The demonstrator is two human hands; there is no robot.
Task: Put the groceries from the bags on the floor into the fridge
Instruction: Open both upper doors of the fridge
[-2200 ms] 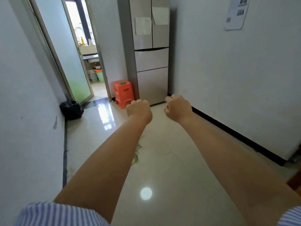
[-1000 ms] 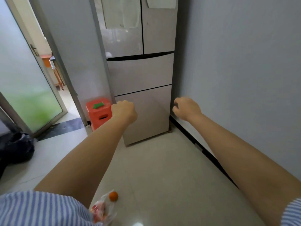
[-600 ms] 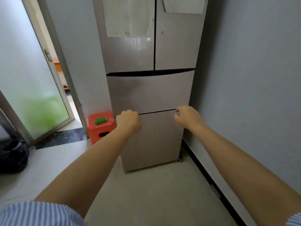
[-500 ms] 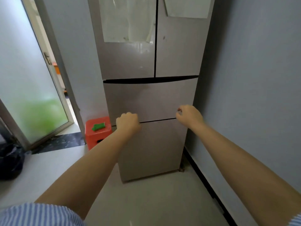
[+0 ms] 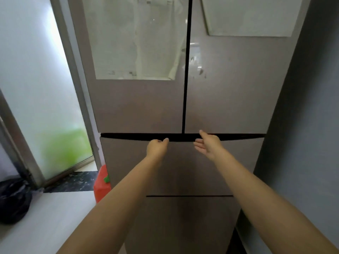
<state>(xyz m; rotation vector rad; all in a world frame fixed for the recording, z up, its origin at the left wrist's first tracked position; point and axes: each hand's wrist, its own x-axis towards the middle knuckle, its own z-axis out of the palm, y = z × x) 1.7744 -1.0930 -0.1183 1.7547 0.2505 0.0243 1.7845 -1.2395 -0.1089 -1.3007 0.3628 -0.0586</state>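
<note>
- Now that the fridge (image 5: 183, 107) is reached, both fists are unclenched: left hand (image 5: 156, 148) loosely curled, right hand (image 5: 208, 144) spread, both empty.
- Doors are probably getting pulled next; no groceries loaded yet.

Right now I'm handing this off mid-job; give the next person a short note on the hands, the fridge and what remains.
Left hand: empty, loosely curled, at the dark gap under the upper doors.
Right hand: empty, open, at the same gap.
Fridge: both upper doors and both drawers shut.
Grocery bags: not in view.
Done: standing at the fridge.
Left: open the doors, fetch the groceries, load them in.
</note>
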